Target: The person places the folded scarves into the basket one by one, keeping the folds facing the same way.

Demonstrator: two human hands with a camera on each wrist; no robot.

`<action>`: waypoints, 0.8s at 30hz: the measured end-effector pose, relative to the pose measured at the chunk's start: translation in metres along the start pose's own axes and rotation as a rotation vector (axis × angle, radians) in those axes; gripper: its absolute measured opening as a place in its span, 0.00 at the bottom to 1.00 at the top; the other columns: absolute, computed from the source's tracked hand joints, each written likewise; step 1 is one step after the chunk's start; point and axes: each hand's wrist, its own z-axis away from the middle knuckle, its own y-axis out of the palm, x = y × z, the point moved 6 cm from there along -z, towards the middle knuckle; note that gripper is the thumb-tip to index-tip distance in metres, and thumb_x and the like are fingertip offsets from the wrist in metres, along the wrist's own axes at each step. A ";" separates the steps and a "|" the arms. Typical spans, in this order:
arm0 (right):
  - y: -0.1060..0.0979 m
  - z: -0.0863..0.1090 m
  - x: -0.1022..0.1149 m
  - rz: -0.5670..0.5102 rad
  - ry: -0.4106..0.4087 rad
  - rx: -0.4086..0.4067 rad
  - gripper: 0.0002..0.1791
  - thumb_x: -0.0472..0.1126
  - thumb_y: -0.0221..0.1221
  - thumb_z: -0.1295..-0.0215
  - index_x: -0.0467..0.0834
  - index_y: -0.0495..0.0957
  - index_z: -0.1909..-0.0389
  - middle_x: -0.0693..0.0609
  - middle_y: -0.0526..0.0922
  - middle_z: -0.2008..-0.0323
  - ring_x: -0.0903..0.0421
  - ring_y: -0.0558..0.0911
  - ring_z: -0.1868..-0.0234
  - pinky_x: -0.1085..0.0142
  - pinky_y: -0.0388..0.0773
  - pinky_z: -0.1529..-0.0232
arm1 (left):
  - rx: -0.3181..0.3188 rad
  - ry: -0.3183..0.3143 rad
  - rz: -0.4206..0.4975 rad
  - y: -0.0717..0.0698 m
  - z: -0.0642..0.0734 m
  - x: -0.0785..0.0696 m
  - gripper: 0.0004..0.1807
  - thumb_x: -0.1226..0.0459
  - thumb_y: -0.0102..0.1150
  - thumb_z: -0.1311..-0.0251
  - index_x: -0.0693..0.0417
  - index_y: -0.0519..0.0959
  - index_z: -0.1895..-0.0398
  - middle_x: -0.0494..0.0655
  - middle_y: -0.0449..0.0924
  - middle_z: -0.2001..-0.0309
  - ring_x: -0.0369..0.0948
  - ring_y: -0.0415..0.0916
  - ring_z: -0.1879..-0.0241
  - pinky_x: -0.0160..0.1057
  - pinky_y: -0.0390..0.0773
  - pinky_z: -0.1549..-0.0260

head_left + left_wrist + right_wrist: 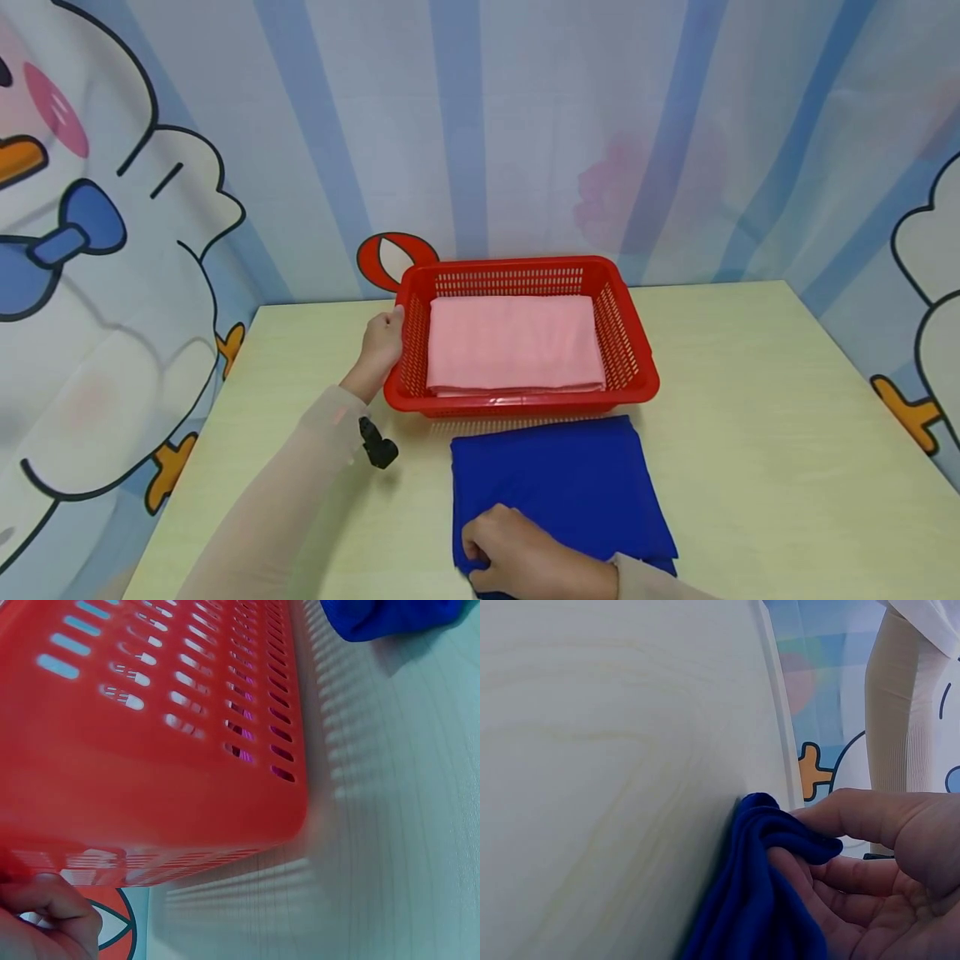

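Note:
A red plastic basket [517, 406] with slotted walls stands toward the back of the table, a folded pink cloth [516, 343] lying inside it. My left hand [382, 340] grips the basket's left rim; in the left wrist view its curled fingers [52, 907] show at the basket's end. In front of the basket lies a folded blue cloth [551, 487]. My right hand [525, 554] is at the near left part of this cloth. The right wrist view shows the thumb and fingers pinching the layered edge of the blue cloth [757, 847].
The pale wood-grain table [757, 433] extends to both sides of the basket. A cartoon-printed curtain [525, 125] hangs behind the table and at its sides. A small black device [378, 443] sits at my left wrist.

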 end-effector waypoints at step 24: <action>0.006 0.008 -0.006 -0.216 0.294 0.065 0.08 0.40 0.70 0.39 0.44 0.84 0.62 0.55 0.80 0.71 0.56 0.78 0.70 0.57 0.84 0.61 | 0.040 -0.033 -0.001 -0.004 -0.006 0.003 0.27 0.50 0.33 0.20 0.66 0.71 0.47 0.52 0.72 0.63 0.37 0.72 0.69 0.32 0.74 0.70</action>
